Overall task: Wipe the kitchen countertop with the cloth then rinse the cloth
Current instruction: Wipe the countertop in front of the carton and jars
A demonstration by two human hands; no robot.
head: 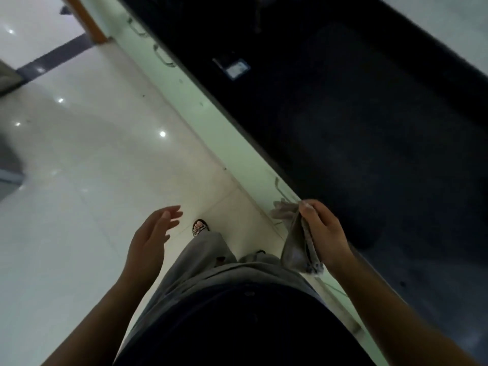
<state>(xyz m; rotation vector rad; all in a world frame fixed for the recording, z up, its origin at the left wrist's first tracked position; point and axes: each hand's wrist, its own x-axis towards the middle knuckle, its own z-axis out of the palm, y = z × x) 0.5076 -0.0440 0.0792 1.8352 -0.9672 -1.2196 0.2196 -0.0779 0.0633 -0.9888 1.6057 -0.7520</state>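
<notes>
— Why is the cloth (298,239) bunched like that in your right hand (323,233)?

— Your fingers are closed round its middle, so both ends hang loose. That looks like a carrying grip, not a wiping one. It hangs just off the near edge of the table (369,128), over the cabinet front (232,143), and isn't touching the top.

— And your left hand (149,239)?

— Open and empty, fingers spread, out over the floor (79,154). I'd guess it is only balancing you as you stand side-on to the table.

— What of the surface itself?

— Dark and matte — too dim to say whether it is wet or dirty. A small pale object (236,68) lies near its edge farther along; I cannot tell what it is. The floor is glossy pale tile with lamp glints. No sink shows here.
</notes>
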